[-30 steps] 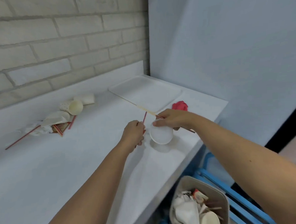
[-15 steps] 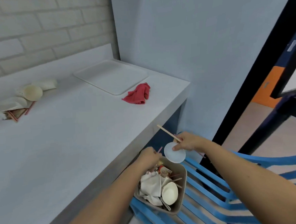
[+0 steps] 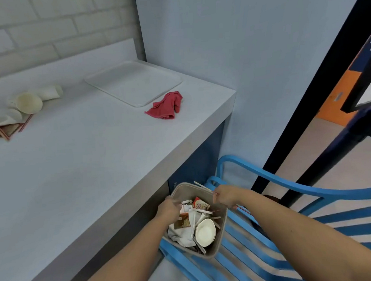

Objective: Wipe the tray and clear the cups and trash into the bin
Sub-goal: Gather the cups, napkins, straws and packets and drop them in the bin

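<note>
Down beside the tabletop's front edge, the bin (image 3: 222, 238) sits on the slatted seat of a blue chair (image 3: 276, 178). It is already loaded with crumpled paper, sachets, flat sticks and a white cup (image 3: 205, 232) lying on its side.

Both hands are over its mouth. The right hand (image 3: 226, 195) is curled into a fist at the far rim, gripping a pale stick (image 3: 201, 186) that pokes out up and to the left. A thin red straw (image 3: 238, 207) shows from the fist's other side. The left hand (image 3: 168, 207) reaches into the bin's near-left side; it is blurred, so I cannot tell whether it holds anything or how far open it is.

This looks like the dumping step of one clearing trip. The next move calls for releasing directly above the opening, since a long stick or straw could bridge the rim or slip between the chair slats.

More clearing remains. On the pale tabletop (image 3: 84, 168), toppled paper cups (image 3: 29, 103) lie at the far left, touching a heap of wrappers (image 3: 8, 129) and red straws. The tray (image 3: 133, 85) lies bare in the far right corner, with a crumpled red cloth (image 3: 167, 105) just beside its near edge. Whether the tray has been wiped cannot be read.

A white brick wall (image 3: 43, 29) backs the tabletop, a pale blue wall (image 3: 240, 50) closes its right end, and a dark door frame (image 3: 308, 111) opens onto a floor beyond.
</note>
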